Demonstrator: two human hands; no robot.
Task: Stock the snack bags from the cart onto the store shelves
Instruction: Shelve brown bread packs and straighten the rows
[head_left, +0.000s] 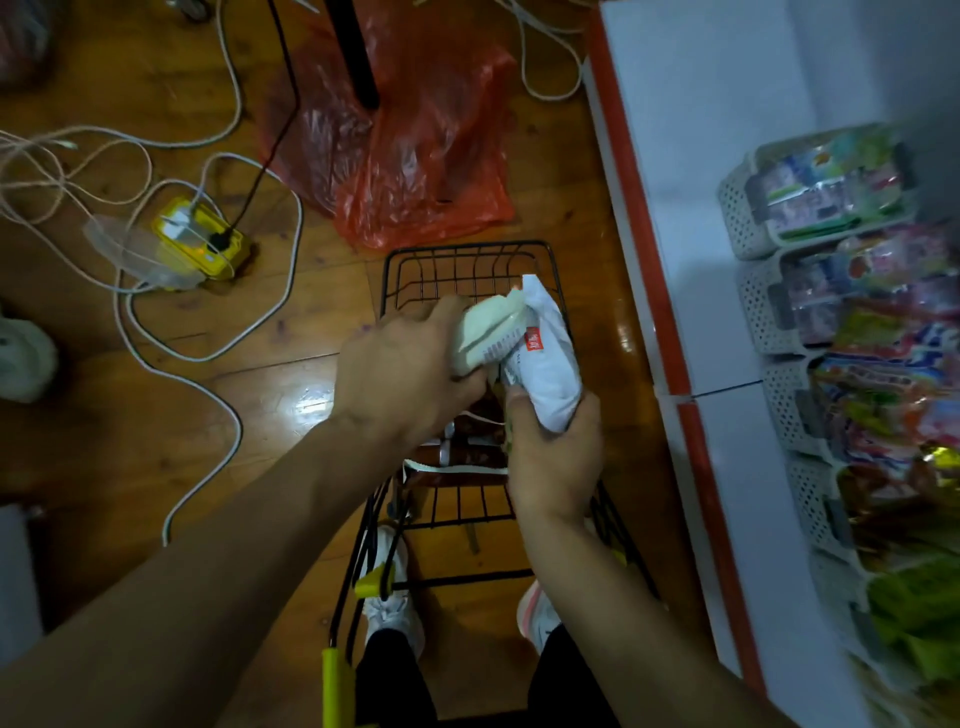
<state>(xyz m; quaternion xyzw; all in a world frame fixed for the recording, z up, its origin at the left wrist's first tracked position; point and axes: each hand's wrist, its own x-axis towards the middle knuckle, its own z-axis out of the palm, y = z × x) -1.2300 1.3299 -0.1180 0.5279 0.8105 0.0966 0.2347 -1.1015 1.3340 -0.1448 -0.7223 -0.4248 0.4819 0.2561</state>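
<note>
View from above, over a black wire cart (467, 266) standing on a wooden floor (130, 441). The left hand (400, 374) holds a cream bag (485, 330); its grip is clamped on the bag's left end, fingers curled over the top. The right hand (553, 462) holds a white bag (548, 364) by its near end, grip closed round it, thumb on the left side. Both bags are above the cart's middle and touch each other, the cream one on the left. Below the hands, dark red packets (467, 453) lie in the cart; how many cannot be told.

On the right is a white shelf (727, 156) with an orange front edge. White perforated baskets (756, 306) run in a row along its right side, near to far, each filled with bright snack packs.

On the floor, far of the cart: a red sack (415, 156) and a black pole (358, 52). On the far left: a yellow power strip (197, 244) amid looping white cables (218, 343). White shoes (389, 613) show under the cart's near end.
</note>
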